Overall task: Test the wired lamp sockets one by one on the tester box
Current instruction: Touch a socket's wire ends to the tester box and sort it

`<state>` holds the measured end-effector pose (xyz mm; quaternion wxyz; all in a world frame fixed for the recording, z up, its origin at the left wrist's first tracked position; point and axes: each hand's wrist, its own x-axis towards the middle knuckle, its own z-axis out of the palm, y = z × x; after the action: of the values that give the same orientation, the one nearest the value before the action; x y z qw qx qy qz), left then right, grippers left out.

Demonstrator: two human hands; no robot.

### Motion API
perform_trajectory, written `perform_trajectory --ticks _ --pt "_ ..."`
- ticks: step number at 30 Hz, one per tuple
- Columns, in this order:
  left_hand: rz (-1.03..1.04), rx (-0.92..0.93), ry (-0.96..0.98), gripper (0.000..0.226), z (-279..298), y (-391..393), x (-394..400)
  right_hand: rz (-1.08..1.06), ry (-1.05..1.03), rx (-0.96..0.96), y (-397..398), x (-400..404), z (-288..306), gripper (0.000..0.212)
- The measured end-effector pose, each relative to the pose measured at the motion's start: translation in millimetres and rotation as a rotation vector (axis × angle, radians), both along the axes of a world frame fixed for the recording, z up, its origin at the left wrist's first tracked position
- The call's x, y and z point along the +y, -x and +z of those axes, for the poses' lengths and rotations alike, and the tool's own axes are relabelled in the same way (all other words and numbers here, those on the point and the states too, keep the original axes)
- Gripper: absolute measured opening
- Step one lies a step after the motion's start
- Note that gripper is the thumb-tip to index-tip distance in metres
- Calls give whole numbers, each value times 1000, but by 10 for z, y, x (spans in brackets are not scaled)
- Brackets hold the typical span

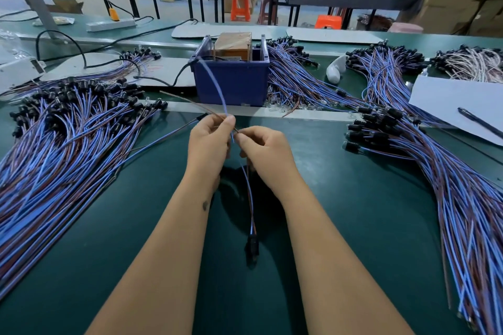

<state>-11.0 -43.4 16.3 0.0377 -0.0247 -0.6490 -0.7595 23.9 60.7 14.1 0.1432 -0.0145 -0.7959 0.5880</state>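
Note:
My left hand (211, 141) pinches the blue and brown wires of one lamp socket a short way in front of the blue tester box (232, 81). The blue wire (215, 84) arcs from my fingers up to the box's top left. My right hand (264, 149) pinches the same pair of wires just beside it. Below my hands the wires hang down to a black socket (252, 246) lying on the green table between my forearms. A brown block (234, 45) sits inside the tester box.
A big heap of wired sockets (62, 133) lies at the left, another (435, 171) at the right, more behind the box (294, 76). White paper with a pen (479, 122) is at the right. A black cable (174, 80) runs to the box.

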Motion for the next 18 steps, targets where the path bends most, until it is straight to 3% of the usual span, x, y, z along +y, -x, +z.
perform_trajectory --ticks 4,7,10,12,16,18 --pt "45 -33 -304 20 59 18 -94 76 -148 -109 -65 63 46 24" --pt "24 -60 -464 18 85 4 -139 -135 -400 -127 -78 132 94 21" --pt "-35 -61 -421 20 101 -18 -119 -392 -470 -23 -114 146 140 15" --pt "-102 -40 -351 19 96 -38 -102 -444 -278 94 -136 130 170 21" --pt "-218 59 -41 19 67 -135 -63 -335 580 221 -134 201 283 26" --pt "-304 169 151 13 64 -207 25 -345 660 233 -126 278 293 26"
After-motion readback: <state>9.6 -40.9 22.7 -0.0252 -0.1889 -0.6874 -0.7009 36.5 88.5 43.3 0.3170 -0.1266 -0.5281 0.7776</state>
